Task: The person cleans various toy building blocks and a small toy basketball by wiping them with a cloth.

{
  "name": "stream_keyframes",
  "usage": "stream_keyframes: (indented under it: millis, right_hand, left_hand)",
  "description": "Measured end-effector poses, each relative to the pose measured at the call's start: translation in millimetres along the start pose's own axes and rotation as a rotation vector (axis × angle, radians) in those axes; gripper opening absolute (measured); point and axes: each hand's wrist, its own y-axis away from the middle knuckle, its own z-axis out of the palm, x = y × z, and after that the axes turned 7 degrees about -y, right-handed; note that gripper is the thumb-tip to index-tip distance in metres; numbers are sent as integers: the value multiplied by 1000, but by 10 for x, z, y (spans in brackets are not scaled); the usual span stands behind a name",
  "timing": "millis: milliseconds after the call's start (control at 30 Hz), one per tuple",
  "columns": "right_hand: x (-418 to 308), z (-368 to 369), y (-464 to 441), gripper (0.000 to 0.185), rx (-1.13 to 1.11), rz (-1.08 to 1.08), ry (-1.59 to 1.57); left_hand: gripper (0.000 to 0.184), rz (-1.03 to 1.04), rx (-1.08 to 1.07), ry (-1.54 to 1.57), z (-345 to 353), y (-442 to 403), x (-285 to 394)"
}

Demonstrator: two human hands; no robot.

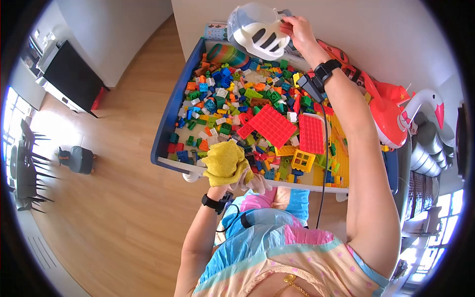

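Observation:
My left hand (217,190) is at the front edge of the brick-filled bin, mostly hidden behind a bunched yellow cloth (225,161) that it grips. A paler, whitish cloth (250,180) hangs beside the yellow one. Stretched to the far side, my right hand (299,32) has its fingers closed on the edge of a white plastic piece with dark slots (262,39), which has a clear, rounded part on top. Below both hands lie many toy bricks (237,94), with red studded plates (273,126) and a yellow square frame (302,161) among them.
The bin's blue wall (168,109) runs along the left. An inflatable flamingo (388,119) and red items stand at right. Striped stacked cups (227,55) sit in the far left corner. A black cable (325,163) hangs across the bricks. Wooden floor lies left, with a grey animal-shaped stool (79,159).

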Motion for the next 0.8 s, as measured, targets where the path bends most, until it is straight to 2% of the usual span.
stream_keyframes:
  millis: [67, 233, 300, 367, 500, 533, 567, 633, 667, 767, 800]
  right_hand:
    - [-36, 6, 56, 11, -59, 50, -3]
    - [135, 119, 236, 8, -47, 100, 11]
    - [301, 136, 302, 9, -22, 17, 110]
    - [479, 112, 304, 12, 67, 72, 218]
    - [664, 19, 410, 12, 281, 50, 286]
    - [769, -38, 411, 13, 305, 56, 154]
    - [852, -130, 418, 9, 271, 102, 296]
    - [976, -317, 336, 7, 67, 130, 316]
    - [998, -410, 280, 15, -52, 172, 411]
    - [560, -474, 350, 21, -127, -161, 1186]
    - [493, -611, 337, 28, -112, -245, 1321]
  left_hand:
    - [56, 1, -2, 4, 1, -6, 2]
    - [56, 7, 5, 7, -32, -47, -13]
    - [57, 9, 7, 9, -37, -53, -20]
    - [57, 7, 4, 7, -41, -33, -35]
    - [57, 0, 2, 2, -53, 4, -64]
    - [57, -3, 2, 2, -52, 2, -62]
    - [57, -3, 2, 1, -52, -5, -59]
    - [57, -2, 0, 1, -57, -9, -51]
    - [57, -4, 0, -1, -50, -11, -51]
    - [57, -10, -5, -15, -75, 12, -64]
    - [57, -14, -6, -22, -85, 19, -71]
